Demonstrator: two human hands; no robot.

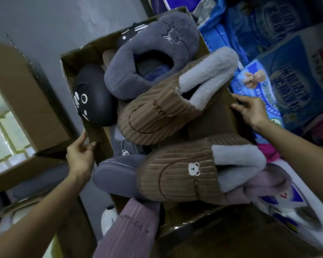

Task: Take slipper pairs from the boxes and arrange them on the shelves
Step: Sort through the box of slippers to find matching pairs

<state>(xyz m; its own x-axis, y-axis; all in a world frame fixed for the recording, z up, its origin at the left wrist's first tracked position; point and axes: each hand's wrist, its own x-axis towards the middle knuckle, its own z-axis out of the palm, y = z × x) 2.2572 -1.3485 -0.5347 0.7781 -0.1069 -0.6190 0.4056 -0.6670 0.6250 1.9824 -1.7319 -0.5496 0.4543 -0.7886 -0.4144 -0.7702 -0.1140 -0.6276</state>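
A cardboard box point(73, 58) full of plush slippers fills the middle of the view. On top lie two brown corduroy slippers point(153, 116) point(177, 175) with grey fleece lining, a blue-grey slipper point(157, 53) and a black slipper point(93, 97) with a white face print. A mauve slipper point(131, 229) pokes out at the near end. My left hand point(80, 157) pinches the box's left wall. My right hand point(250, 110) grips the box's right edge.
Another open cardboard box point(26, 101) sits to the left, against a grey wall point(45, 21). Blue printed packages point(287, 75) are stacked on the right, with pink fabric point(272, 151) below them. More cardboard point(231, 235) lies underneath in front.
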